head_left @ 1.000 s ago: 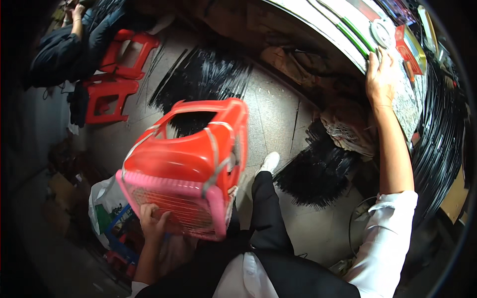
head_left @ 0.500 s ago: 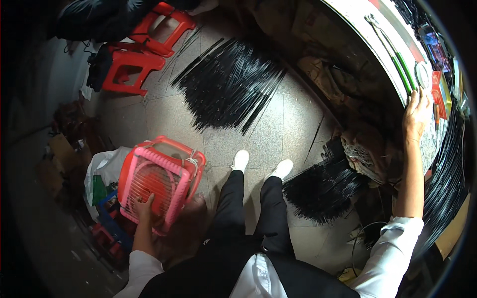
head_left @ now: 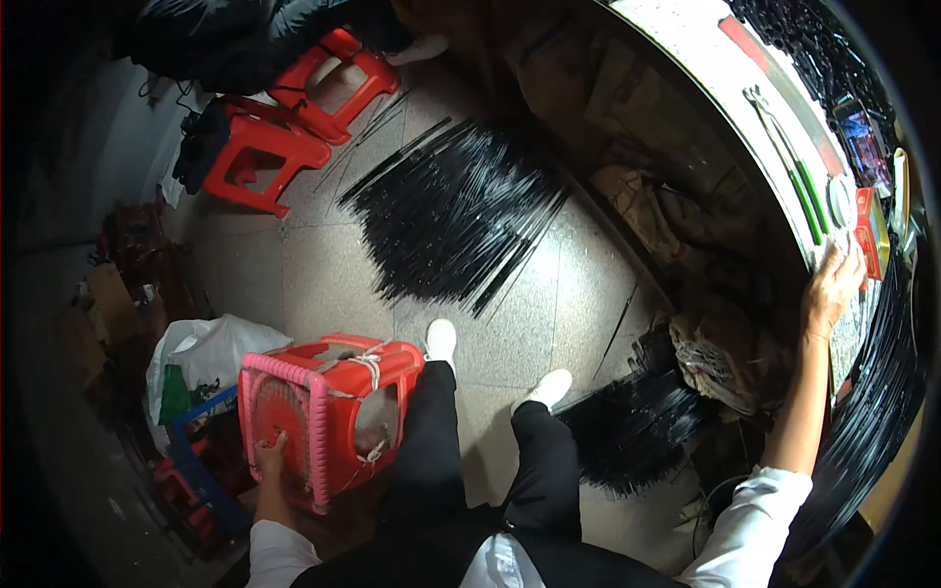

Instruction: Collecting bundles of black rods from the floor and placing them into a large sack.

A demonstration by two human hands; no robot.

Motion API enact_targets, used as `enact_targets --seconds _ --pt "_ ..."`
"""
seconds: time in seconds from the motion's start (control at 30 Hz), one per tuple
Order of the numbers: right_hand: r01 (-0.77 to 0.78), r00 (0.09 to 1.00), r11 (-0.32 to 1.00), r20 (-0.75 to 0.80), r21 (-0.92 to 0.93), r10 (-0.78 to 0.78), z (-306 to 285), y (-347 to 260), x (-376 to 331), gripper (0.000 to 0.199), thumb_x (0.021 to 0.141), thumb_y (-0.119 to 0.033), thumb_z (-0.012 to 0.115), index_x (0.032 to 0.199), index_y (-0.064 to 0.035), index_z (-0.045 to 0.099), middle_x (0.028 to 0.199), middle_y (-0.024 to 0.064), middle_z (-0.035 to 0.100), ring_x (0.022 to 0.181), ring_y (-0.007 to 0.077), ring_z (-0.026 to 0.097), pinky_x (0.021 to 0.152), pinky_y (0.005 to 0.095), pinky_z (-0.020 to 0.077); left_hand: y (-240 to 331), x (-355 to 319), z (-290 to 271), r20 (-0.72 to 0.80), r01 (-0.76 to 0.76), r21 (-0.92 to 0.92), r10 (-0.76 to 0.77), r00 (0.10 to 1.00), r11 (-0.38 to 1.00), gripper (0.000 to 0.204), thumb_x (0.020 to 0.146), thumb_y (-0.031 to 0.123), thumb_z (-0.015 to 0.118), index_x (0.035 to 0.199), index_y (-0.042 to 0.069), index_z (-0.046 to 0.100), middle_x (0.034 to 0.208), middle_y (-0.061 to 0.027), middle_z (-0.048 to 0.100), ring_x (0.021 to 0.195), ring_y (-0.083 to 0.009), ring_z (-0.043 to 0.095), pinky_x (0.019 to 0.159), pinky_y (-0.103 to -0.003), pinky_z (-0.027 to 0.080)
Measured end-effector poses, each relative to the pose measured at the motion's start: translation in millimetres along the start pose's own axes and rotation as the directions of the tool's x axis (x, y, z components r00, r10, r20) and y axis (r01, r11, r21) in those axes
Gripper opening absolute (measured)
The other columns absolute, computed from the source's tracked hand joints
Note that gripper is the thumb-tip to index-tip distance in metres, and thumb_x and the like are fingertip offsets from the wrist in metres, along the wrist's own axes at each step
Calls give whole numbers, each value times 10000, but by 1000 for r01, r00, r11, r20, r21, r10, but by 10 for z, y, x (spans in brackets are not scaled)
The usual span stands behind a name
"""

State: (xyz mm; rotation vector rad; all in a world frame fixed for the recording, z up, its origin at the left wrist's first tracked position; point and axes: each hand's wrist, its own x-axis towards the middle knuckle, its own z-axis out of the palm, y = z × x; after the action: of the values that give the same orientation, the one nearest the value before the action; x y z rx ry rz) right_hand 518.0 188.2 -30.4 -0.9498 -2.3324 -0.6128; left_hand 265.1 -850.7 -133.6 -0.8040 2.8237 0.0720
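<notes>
My left hand (head_left: pixel 272 455) grips the seat of a red plastic stool (head_left: pixel 368 397), its fingertips hidden in the seat. The stool lies tipped on its side by my left leg. A pink-wrapped frame (head_left: pixel 318 431) is tied to its seat with pale cord. On the right, my right hand (head_left: pixel 835 284) lies with fingers stretched out on the edge of a white workbench (head_left: pixel 701 49). Just beyond its fingertips are long pliers with green handles (head_left: pixel 808 201) and a white ring-shaped roll (head_left: pixel 841 201). A red box (head_left: pixel 867 230) stands beside that hand.
Black thin rods (head_left: pixel 456 216) lie fanned out on the floor ahead, with another bundle (head_left: pixel 637 421) by my right foot. Two red stools (head_left: pixel 260 162) stand at the far left near a person in dark clothes (head_left: pixel 221 44). A white bag (head_left: pixel 221 343) sits left of my stool.
The stool has turned further onto its side under my left hand, showing its legs. My left foot has shifted left. The view has moved, while my right hand stays on the bench edge.
</notes>
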Motion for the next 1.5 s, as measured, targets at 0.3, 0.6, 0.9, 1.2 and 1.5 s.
enact_targets --seconds 0.3,0.6,0.9,1.2,1.5 --pt "305 952 844 -127 440 -278 -118 -1602 -542 355 903 -57 542 1246 32 520 1220 212 540 1155 378 503 1020 464 371 -793 1237 607 152 126 -59 -116 982 990 565 655 390 855 946 -8 579 905 -95 618 812 -222 596 735 -356 484" --pt "-870 369 330 928 366 -58 2330 -3882 -2904 407 963 -284 502 1220 29 541 938 111 641 819 183 596 752 322 493 1678 1237 421 -298 -553 270 615 730 788 510 810 147 685 1241 -48 493 1245 -268 508 1165 -419 471 1005 -444 367" --pt "-982 29 -189 966 -20 -257 3950 -5379 -3554 854 905 -520 549 1421 100 268 1383 226 447 1241 284 466 1035 352 364 5939 762 3324 70 -960 -50 960 270 274 794 821 442 683 1346 -80 396 1415 -275 383 1343 -387 342 1120 -433 277" --pt "-941 67 -334 940 -52 -335 3747 -5701 -3227 1014 828 -705 508 1498 -32 151 1544 181 210 1417 322 215 1132 492 197 6356 -37 4534 143 -802 9 793 592 597 1021 780 699 543 1454 -7 244 1446 -227 342 1335 -357 312 1079 -513 254" --pt "-715 69 -673 938 -190 -339 3752 -5700 -3486 881 878 -707 394 1393 7 397 1387 160 474 1232 308 493 1032 424 399 6020 -1046 4472 368 -900 27 833 413 435 1181 631 712 693 1436 -27 245 1303 -195 475 1230 -321 424 1007 -470 352"
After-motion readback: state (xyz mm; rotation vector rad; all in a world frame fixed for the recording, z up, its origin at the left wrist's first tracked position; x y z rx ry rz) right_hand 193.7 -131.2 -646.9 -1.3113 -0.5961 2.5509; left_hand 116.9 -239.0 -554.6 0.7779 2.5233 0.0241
